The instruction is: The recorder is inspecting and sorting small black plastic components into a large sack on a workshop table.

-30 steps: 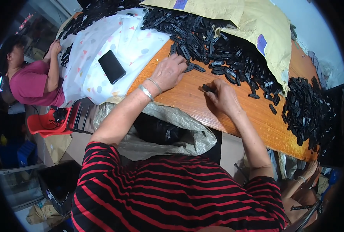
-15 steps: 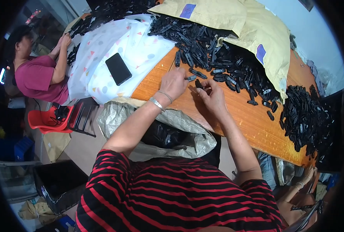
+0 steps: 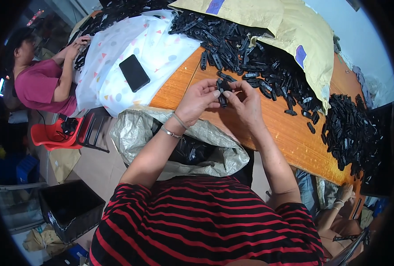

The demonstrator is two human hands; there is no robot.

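I see my left hand (image 3: 198, 99) and right hand (image 3: 246, 103) pressed close above the wooden table (image 3: 290, 133), fingertips together pinching one small black plastic part (image 3: 223, 91)

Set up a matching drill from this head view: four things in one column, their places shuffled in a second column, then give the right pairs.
Things:
1. small black part
2. black phone
3. grey woven sack
4. yellow padded bag

Places:
A. lying flat on the white dotted sheet
B. open at the table's near edge, below the forearms
C. pinched between the left hand and the right hand
D. spread over the far side of the pile of black parts

Pairs: 1-C, 2-A, 3-B, 4-D
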